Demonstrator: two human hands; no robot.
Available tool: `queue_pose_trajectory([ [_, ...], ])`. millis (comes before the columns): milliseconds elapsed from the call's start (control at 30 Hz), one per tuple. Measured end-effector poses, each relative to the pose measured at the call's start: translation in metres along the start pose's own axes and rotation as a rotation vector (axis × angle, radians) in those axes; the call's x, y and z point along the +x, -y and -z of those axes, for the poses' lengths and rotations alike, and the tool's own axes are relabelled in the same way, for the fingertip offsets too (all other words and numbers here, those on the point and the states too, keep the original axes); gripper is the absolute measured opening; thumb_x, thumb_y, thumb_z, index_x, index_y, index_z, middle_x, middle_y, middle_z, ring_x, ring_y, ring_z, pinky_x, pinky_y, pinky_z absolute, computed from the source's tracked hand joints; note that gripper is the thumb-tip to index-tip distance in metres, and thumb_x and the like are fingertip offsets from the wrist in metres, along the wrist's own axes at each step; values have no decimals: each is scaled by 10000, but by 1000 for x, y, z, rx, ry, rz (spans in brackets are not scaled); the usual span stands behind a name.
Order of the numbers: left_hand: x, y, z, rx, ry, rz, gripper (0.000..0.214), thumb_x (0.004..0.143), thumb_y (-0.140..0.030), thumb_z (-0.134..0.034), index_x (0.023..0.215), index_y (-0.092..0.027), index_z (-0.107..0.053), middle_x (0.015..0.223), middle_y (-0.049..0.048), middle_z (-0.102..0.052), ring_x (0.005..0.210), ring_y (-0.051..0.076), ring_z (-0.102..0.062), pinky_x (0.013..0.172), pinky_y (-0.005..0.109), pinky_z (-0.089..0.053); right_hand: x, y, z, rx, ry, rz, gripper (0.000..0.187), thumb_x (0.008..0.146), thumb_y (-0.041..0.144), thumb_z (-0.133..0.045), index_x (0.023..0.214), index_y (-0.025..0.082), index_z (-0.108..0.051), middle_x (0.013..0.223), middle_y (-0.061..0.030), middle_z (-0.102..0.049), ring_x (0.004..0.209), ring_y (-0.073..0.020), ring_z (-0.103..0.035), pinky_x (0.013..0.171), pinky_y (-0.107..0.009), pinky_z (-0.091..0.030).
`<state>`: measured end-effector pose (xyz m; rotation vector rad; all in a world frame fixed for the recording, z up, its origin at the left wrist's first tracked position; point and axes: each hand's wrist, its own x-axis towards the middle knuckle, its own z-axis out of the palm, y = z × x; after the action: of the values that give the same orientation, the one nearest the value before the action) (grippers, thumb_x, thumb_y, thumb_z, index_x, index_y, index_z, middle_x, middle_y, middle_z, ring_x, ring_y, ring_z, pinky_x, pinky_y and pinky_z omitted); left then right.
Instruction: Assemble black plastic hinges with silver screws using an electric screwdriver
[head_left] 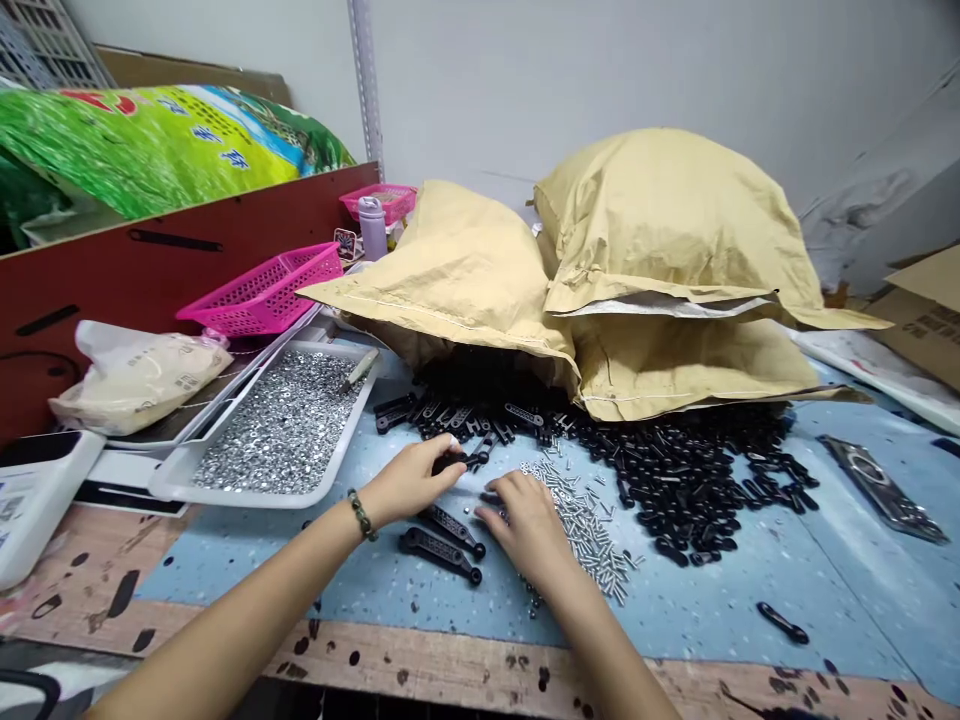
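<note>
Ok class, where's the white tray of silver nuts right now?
In the head view, the tray sits left of the person's left hand, with the pink basket just beyond it.

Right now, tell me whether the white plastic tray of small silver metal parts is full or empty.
Full: small silver metal parts cover the floor of the white plastic tray from wall to wall.
</note>
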<state>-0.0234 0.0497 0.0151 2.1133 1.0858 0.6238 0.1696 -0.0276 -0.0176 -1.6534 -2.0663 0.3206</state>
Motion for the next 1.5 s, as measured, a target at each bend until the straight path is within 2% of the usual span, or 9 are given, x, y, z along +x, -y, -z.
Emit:
queue_pose_trajectory([
  [100, -1, 2, -3, 44, 49, -137, 147, 857, -294, -523, 935, -194, -598, 845, 11, -657, 768, 187, -600, 676, 264, -425, -6, -4, 6, 194, -152, -38, 217, 899, 235, -538, 1110, 184, -532, 1002, -83, -597, 928, -227, -568, 805, -367, -469],
  [200, -5, -2, -7, 88, 63, -272, 131, 842, -269, -540, 909, -179, -607, 872, 44, -651, 827, 208, -592, 747, 293, -426, -13, -3, 13, 298, -208, 56, 272, 915, 244, -526, 1185, 207, -518, 1078, -87, -601, 987, -219, -572, 847, -350, -469],
  [333, -8, -9, -7, 155, 43, -387, 130, 855, -259, -526, 824, -156, -599, 789, 67, -626, 757, 217, -574, 702, 313, -424, -8, 7, 17, 365, -267, 188, 153, 918, 179, -524, 1051, 215, -591, 958, -52, -632, 907, -182, -593, 797, -297, -475],
  [433, -3, -8, 3, 219, 39, -430, 156, 890, -270, -522, 855, -148, -613, 775, 65, -621, 739, 213, -571, 676, 309, -432, 3, 12, 14, 379, -307, 178, 117, 909, 166, -537, 997, 202, -604, 923, -50, -634, 870, -176, -595, 773, -290, -474],
  [700, 10, 22, 31, 183, 90, -331, 153, 885, -201, -563, 1014, -208, -643, 1000, 35, -636, 971, 195, -571, 875, 303, -441, 34, 18, -11, 297, -206, 139, 115, 897, 195, -521, 985, 203, -594, 928, -57, -619, 855, -198, -592, 774, -322, -482],
  [933, 4, 27, 30, 153, -170, -87, 203, 917, -232, -485, 1056, -169, -619, 1001, 74, -604, 979, 229, -566, 876, 358, -448, 42, 12, -19, 92, -191, 99, 200, 865, 89, -471, 911, 167, -649, 871, -84, -570, 835, -231, -533, 735, -361, -477],
  [1033, 0, 25, 26, 134, -187, -45, 204, 899, -210, -499, 1059, -172, -620, 990, 63, -603, 966, 220, -576, 874, 347, -457, 37, 15, -26, 29, -133, 145, 239, 812, 46, -496, 881, 182, -680, 846, -86, -568, 800, -251, -507, 707, -395, -462],
  [1300, 1, 35, -1, 144, -17, -95, 191, 853, -143, -585, 1014, -203, -669, 933, 32, -606, 930, 195, -554, 853, 305, -450, 20, 1, -22, 194, -205, 95, 221, 901, 147, -462, 1091, 169, -573, 998, -96, -589, 931, -231, -542, 813, -390, -478],
  [1500, -3, 34, -8, 203, 135, -159, 204, 921, -188, -505, 1034, -208, -672, 999, 59, -591, 970, 219, -508, 874, 337, -423, 16, -7, -36, 119, -131, 190, 222, 922, 136, -422, 971, 204, -627, 886, -63, -611, 837, -211, -577, 748, -362, -506],
])
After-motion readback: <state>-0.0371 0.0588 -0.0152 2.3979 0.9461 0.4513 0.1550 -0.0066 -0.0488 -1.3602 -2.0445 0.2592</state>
